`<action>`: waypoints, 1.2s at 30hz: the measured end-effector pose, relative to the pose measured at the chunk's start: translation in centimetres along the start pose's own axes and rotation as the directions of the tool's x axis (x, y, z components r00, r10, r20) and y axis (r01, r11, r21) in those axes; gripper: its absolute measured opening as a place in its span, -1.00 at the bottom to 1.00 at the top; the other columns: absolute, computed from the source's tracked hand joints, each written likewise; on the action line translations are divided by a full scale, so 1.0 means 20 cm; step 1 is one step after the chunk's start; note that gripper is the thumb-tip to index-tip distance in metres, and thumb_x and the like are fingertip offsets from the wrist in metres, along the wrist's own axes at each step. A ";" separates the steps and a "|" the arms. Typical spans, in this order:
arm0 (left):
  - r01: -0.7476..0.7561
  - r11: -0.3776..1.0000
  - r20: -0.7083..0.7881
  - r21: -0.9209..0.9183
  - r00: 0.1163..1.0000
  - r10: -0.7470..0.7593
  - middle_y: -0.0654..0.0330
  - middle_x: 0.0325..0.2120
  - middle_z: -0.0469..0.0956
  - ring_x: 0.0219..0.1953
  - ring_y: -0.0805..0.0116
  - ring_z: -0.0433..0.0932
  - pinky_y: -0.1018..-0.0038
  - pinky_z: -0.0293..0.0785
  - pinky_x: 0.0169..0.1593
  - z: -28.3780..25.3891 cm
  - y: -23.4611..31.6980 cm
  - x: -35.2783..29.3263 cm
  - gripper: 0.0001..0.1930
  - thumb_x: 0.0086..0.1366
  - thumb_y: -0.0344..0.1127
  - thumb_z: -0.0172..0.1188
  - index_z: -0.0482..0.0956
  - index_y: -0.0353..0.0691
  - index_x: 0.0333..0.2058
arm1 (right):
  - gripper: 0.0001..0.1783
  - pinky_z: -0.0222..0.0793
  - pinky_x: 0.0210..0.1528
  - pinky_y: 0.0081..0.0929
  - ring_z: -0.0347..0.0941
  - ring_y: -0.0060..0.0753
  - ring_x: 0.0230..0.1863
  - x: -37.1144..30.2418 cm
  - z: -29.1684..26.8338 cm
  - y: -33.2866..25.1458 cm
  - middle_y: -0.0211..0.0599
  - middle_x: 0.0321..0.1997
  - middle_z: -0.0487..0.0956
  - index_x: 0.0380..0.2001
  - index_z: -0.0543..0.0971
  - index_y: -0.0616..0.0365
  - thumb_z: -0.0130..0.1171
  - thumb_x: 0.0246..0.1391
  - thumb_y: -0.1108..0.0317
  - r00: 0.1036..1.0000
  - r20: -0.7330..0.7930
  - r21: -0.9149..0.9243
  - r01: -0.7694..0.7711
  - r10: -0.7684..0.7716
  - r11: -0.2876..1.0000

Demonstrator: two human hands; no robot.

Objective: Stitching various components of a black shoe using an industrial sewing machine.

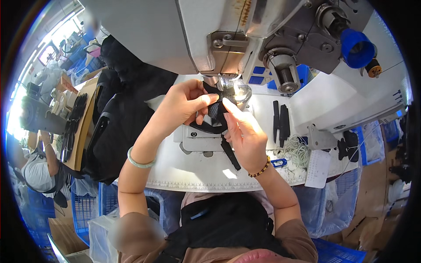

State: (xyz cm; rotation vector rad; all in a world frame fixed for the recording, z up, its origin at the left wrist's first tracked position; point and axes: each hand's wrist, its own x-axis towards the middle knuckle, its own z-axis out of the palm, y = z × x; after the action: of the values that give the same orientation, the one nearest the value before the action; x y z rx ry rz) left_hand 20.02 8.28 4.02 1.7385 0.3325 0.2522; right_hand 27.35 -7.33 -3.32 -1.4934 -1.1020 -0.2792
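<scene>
Under the head of a white sewing machine (pixel 215 44), a piece of black fabric (pixel 214 112) is pinched between both of my hands. My left hand (pixel 186 103) grips it from the left, thumb and fingers pressed together close to the needle area. From the right, my right hand (pixel 245 133) holds the same piece between thumb and index finger. Part of the fabric hangs in a loop below my fingers, over the machine's bed. A black strip (pixel 230 153) lies on the white table (pixel 197 168), just beneath my right hand.
More black strips (pixel 280 122) lie right of the machine bed. Beyond them are tangled pale cords (pixel 294 151), small blue thread snips (pixel 279 163) and a white paper card (pixel 317 168). Large black fabric (pixel 131 87) is heaped at left. Another person (pixel 41 168) works at far left.
</scene>
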 end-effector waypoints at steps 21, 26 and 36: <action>0.084 0.971 0.041 -0.223 0.996 -0.077 0.32 -0.73 0.38 -0.76 0.61 0.34 0.74 0.17 -0.69 -0.01 0.01 0.06 -0.82 0.17 -0.39 0.16 0.41 -0.29 -0.57 | -0.65 0.43 -0.45 -0.41 0.48 -0.16 -0.49 0.07 -0.05 -0.05 -0.15 -0.37 0.50 -0.06 0.49 0.15 0.14 0.02 0.52 0.993 0.055 -0.188 0.117 -0.109 0.975; 0.077 0.966 0.037 -0.246 0.997 -0.070 0.32 -0.72 0.37 -0.77 0.60 0.33 0.72 0.21 -0.69 -0.01 0.00 0.07 -0.84 0.15 -0.40 0.17 0.44 -0.32 -0.54 | -0.68 0.43 -0.49 -0.39 0.48 -0.13 -0.50 0.08 -0.05 -0.06 -0.13 -0.36 0.50 -0.08 0.48 0.14 0.13 0.04 0.46 0.994 0.057 -0.211 0.103 -0.092 0.972; 0.068 0.964 0.046 -0.257 0.997 -0.058 0.32 -0.70 0.36 -0.76 0.60 0.31 0.71 0.22 -0.68 -0.01 0.01 0.06 -0.85 0.15 -0.40 0.16 0.49 -0.41 -0.43 | -0.68 0.40 -0.53 -0.41 0.47 -0.16 -0.56 0.09 -0.06 -0.06 -0.16 -0.39 0.50 -0.07 0.48 0.11 0.11 0.06 0.44 0.997 0.080 -0.159 0.027 -0.014 0.987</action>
State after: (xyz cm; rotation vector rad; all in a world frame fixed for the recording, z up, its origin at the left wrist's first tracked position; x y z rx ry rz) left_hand 21.17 8.89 4.29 1.4713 0.3125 0.2058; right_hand 27.76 -7.70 -0.97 -1.6481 -1.1810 -0.3319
